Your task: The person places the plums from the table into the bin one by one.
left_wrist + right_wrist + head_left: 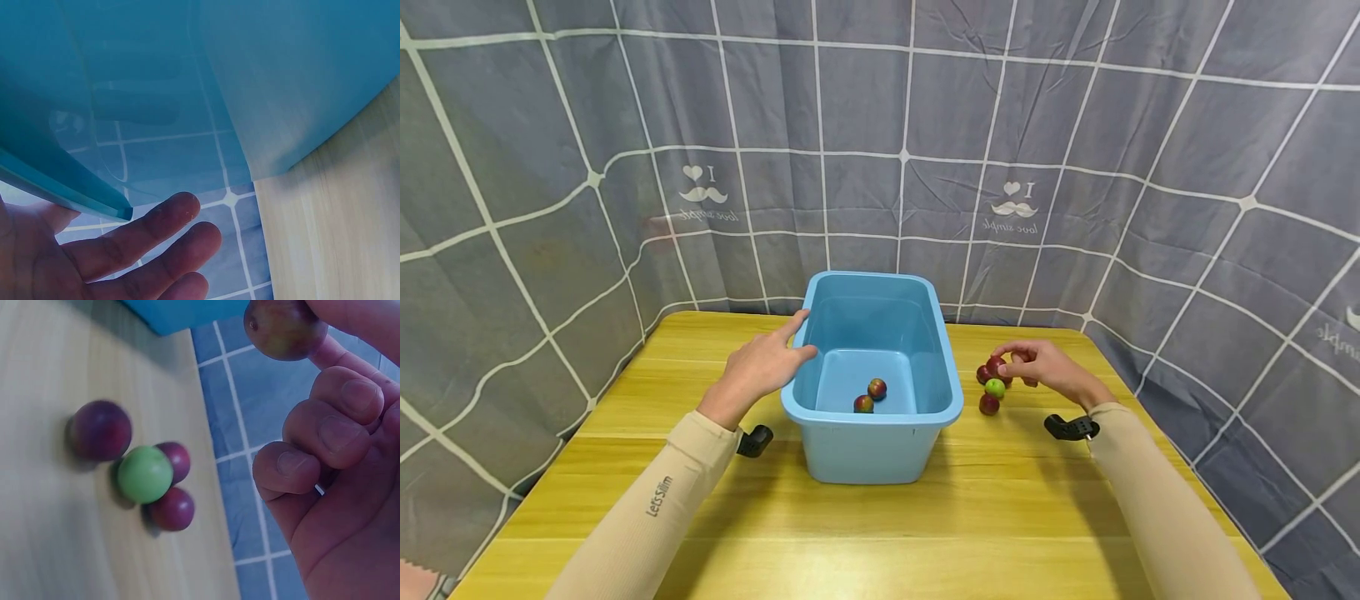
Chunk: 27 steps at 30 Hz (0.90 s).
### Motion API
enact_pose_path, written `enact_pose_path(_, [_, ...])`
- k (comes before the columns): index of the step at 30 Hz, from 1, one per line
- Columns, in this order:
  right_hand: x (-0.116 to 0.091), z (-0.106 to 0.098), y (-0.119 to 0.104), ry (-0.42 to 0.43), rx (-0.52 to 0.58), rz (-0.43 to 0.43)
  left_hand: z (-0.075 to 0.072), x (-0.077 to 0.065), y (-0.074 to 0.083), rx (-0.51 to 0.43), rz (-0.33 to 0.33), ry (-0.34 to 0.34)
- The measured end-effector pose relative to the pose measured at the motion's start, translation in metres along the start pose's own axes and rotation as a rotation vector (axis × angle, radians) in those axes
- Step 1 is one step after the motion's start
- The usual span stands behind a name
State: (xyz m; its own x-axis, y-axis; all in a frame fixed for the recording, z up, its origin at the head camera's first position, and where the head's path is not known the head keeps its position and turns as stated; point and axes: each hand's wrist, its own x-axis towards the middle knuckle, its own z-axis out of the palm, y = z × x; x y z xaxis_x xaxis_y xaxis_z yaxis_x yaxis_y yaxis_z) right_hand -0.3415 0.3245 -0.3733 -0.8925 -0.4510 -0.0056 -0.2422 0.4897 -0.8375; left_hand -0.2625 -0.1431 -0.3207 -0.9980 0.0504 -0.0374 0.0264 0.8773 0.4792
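Note:
My right hand (1045, 364) pinches a dark red plum (284, 328) between thumb and index finger, its other fingers curled toward the palm. Below it on the table lie a green plum (145, 474) and three dark red plums, one of them (100, 430) nearer the person. At the left rim of a deep blue tub (872, 450) is my left hand (763, 364), its thumb over the edge and its fingers outside, extended and loosely spread in the left wrist view. Two red-green plums (877, 388) lie on the tub's floor.
A yellowish wooden table (865, 542) carries the tub, which stands left of the loose plums. Grey curtains (865, 108) with white grid lines hang behind and along both sides. Black wrist devices (1071, 427) sit under both cuffs.

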Motion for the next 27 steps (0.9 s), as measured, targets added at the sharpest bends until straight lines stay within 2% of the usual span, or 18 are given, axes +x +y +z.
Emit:
enact_pose_path(10, [0.008, 0.001, -0.031, -0.010, -0.088, -0.037, 0.000, 0.000, 0.000, -0.004, 0.004, 0.006])
enact_pose_path(23, [0.018, 0.003, -0.065, -0.036, -0.149, -0.147, 0.000, 0.000, -0.001, -0.001, 0.006, 0.003])
enact_pose_path(27, [0.021, 0.003, -0.075, -0.051, -0.162, -0.133, 0.000, 0.000, 0.000, -0.002, 0.002, 0.001])
